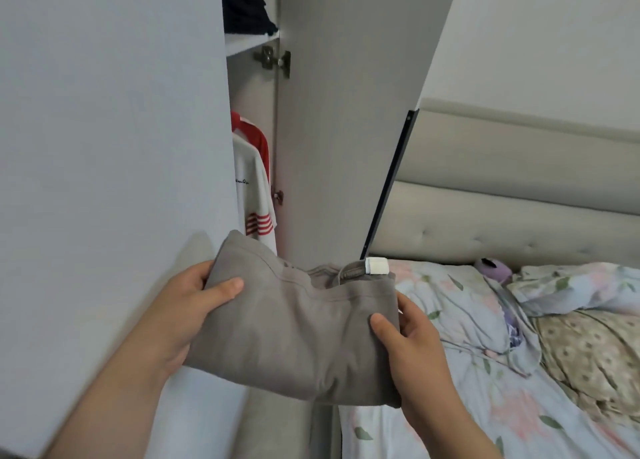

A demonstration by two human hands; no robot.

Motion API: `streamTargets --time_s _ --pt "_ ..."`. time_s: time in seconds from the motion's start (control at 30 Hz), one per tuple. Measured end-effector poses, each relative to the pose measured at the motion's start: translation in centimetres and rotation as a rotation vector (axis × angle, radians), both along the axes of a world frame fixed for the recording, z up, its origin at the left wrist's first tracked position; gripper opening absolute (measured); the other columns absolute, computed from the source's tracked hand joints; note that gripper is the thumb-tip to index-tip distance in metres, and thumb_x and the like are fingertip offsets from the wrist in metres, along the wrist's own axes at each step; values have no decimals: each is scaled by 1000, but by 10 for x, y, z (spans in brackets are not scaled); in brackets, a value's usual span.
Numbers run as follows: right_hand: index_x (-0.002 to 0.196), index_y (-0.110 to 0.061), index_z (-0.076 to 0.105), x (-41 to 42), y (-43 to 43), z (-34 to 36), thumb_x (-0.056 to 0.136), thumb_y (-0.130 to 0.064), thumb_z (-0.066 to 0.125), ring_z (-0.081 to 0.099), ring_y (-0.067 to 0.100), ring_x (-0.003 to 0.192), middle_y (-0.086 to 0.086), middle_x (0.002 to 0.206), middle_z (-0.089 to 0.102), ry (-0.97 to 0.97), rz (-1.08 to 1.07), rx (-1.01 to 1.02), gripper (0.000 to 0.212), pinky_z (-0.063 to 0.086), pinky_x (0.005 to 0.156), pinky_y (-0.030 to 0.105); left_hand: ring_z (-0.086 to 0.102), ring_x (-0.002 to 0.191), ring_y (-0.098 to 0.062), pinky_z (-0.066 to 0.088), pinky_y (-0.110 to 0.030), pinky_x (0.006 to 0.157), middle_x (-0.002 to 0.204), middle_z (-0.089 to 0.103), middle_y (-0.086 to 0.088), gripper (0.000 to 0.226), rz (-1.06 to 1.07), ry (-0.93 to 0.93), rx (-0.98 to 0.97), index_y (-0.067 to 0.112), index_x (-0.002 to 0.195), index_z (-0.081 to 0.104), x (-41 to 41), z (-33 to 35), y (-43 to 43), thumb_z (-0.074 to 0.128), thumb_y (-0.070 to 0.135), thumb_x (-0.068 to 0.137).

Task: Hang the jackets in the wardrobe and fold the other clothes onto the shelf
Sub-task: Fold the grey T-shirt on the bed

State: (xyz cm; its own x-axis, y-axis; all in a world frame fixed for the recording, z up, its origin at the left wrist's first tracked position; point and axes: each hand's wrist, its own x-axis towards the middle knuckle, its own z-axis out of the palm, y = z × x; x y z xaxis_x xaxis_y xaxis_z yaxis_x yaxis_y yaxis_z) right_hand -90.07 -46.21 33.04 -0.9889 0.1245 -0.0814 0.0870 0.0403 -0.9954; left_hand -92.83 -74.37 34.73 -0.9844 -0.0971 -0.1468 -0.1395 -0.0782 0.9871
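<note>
Two hands on one item: a folded grey garment, held up in the air in front of the open wardrobe, resting on no surface that I can see.

Left hand grips the garment's left edge, thumb flat on top, fingers hidden underneath. Right hand grips the right edge, thumb on top, fingers curled round the side. Both are clamped on fabric.

Garment details: seam lines across the top face, and a drawstring with a white tip sticking out at the far right corner. Can't tell what kind of garment it is.

Wardrobe: left door closed and fills the left side of the view. Right door swung open, hinge visible just under the shelf. A dark folded stack sits on the shelf, close to its front edge. Below the shelf hangs a white top with red trim, red stripes on the sleeve, just beyond the garment's far left corner.

Right side: bed with a rumpled floral cover, a padded headboard behind it, and a small purple object at the head end, too small to identify. The garment's right edge overlaps the bed's near left edge in the view.
</note>
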Motion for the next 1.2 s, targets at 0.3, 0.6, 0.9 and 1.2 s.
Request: streamTargets --time_s 0.3,0.6,0.9,1.2 --pt "118 -35 65 -38 13 65 93 -1 58 70 3 99 -16 106 74 30 25 57 43 55 75 18 71 95 -37 60 -37 65 109 71 -23 56 -109 -152 198 0 117 62 5 5 0 76 -1 62" --pt "127 -21 58 -110 16 75 89 14 58 73 11 94 -4 100 78 61 152 22 52 54 76 17 74 81 -14 54 -13 60 90 77 -6 43 108 -56 -14 4 104 68 -29 29 3 77 -18 69" --pt "117 -42 58 -283 24 146 93 10 56 74 24 83 10 93 77 264 215 -79 57 58 69 26 70 65 0 50 -7 55 77 77 2 43 359 160 -48 19 87 71 -170 110 46 69 -22 73" --pt "110 -34 68 -379 15 198 90 12 58 73 17 92 2 101 77 428 224 -88 51 57 76 21 68 58 -3 52 -9 56 75 76 -3 43 488 270 -40 11 99 70 -247 178 62 66 -24 73"
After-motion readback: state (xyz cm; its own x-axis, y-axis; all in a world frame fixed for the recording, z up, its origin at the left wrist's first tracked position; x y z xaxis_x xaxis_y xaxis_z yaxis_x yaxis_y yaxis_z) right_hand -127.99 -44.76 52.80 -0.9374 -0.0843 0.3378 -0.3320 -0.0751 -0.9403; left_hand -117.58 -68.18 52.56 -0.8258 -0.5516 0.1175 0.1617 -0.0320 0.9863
